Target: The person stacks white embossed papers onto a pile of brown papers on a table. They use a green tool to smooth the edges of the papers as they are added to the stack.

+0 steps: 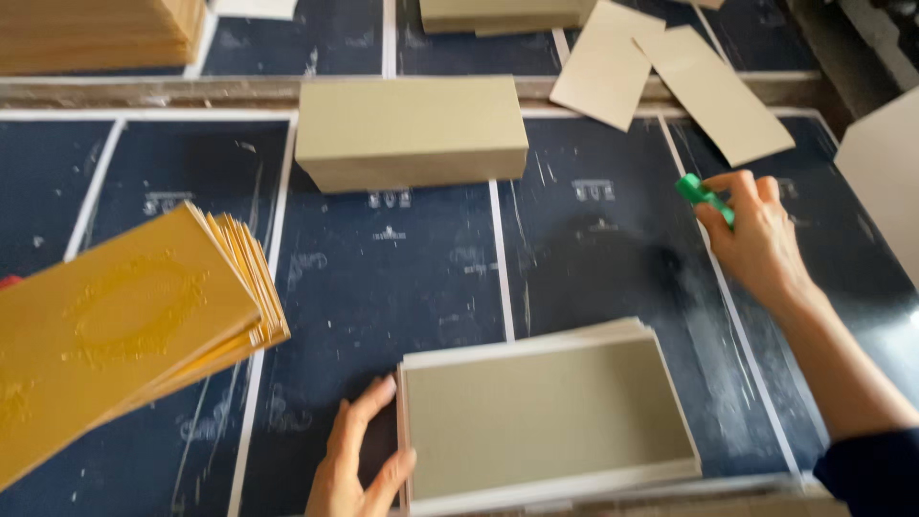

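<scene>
The left hand point(359, 458) lies open with fingers spread, its thumb and fingertips touching the left edge of a stack of grey boards point(548, 417) that sits at the near edge of the dark blue work surface point(402, 287). The top board of that stack is grey with white edges showing beneath it. The right hand point(756, 235) reaches out over the right part of the surface, its fingers pinched shut around a small green object point(704, 195), which pokes out between thumb and fingertips; what kind of tool it is cannot be told. To the left, a fanned stack of yellow embossed cards point(134, 325) tilts across the surface, well apart from both hands. Farther back, a closed beige box point(410, 129) rests on the surface, and 2 loose beige card sheets point(670, 81) lie overlapping near the far right edge.
</scene>
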